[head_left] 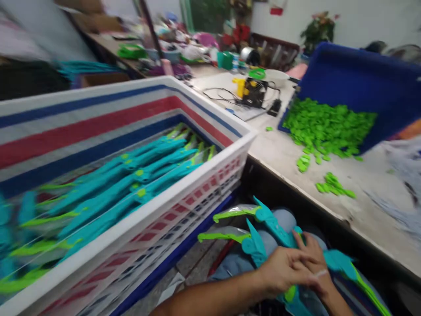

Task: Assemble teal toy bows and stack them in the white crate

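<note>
Across my lap lie long teal plastic pieces (pixel 278 226) with curved lime-green ends, shaped somewhat like toy bows. My left hand (pixel 284 270) has its fingers curled together over them, against my right palm; what it pinches, if anything, is hidden. Partly beneath it, my right hand (pixel 314 259) bends its fingers around a teal piece, thumb and fingertips near a joint. A white band shows at that hand. One more teal and green arm (pixel 342 261) sticks out to the right of the hands. A lime-green part (pixel 290 293) shows just under my left hand.
To the left stands a white crate (pixel 210 175) lined with striped cloth, holding several similar teal and green pieces (pixel 131 175). A tipped blue bin (pixel 348 74) spills small green parts (pixel 329 127) onto the worktable (pixel 276 153). A black device (pixel 255 92) with cables stands farther back.
</note>
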Demonstrator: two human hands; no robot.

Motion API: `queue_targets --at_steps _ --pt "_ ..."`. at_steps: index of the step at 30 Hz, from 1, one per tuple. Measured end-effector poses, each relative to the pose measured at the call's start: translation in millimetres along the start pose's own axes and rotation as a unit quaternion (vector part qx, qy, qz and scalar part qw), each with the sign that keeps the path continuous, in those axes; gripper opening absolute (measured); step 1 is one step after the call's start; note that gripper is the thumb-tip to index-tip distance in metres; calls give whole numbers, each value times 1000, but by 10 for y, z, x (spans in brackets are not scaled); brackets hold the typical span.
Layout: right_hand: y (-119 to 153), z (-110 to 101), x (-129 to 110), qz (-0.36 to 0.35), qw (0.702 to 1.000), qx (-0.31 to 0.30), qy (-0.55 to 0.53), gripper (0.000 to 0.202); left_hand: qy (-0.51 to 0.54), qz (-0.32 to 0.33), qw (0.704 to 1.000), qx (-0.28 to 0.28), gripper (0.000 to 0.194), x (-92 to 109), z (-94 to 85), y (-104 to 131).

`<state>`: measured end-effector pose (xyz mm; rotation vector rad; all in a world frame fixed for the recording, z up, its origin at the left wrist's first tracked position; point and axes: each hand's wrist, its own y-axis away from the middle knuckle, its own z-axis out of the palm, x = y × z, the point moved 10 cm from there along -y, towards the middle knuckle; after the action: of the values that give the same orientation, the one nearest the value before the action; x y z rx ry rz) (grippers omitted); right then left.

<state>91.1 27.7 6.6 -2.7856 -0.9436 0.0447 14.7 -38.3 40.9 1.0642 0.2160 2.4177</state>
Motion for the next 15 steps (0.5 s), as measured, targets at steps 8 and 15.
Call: queue_targets --at_steps 8,15 --pt "7 -48 -65 61 993 -82 55 50 16 -16 1000 5 49 133 133 16" --pt "-73 -68 490 107 924 -206 -303 48 -43 162 965 200 37 903 -528 309"
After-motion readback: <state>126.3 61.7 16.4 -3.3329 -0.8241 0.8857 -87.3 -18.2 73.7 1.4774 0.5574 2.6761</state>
